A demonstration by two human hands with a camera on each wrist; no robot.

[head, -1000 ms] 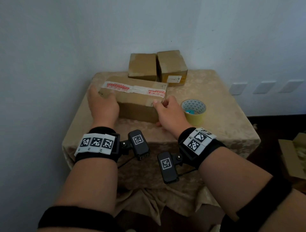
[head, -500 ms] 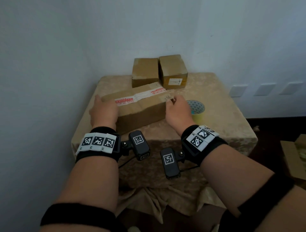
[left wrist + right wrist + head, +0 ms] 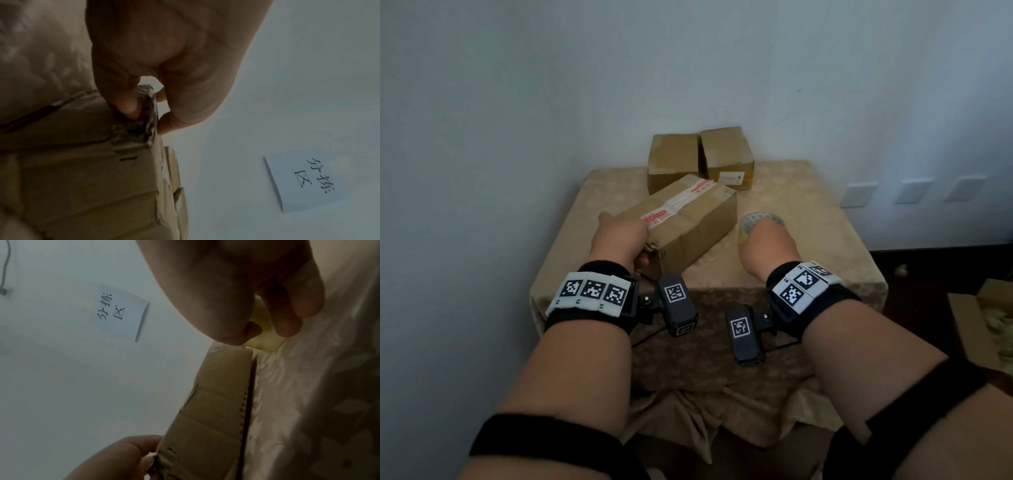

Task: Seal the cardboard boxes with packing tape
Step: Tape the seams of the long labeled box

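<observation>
While left hand (image 3: 619, 236) grips red-printed taped box (image 3: 688, 219), wall note (image 3: 304, 183) reads 分拣区

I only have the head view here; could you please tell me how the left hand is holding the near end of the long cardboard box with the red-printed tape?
Observer: The left hand pinches the torn near corner of the long brown cardboard box, with a digit on each side of the ragged edge.
Operator: Thank you. Has the right hand gripped the tape?
Observer: The right hand has its fingertips curled around the yellow roll of packing tape; I cannot tell whether they squeeze it.
Operator: Is there anything on the wall that I cannot see?
Observer: A white paper note with handwritten characters is stuck there.
</observation>
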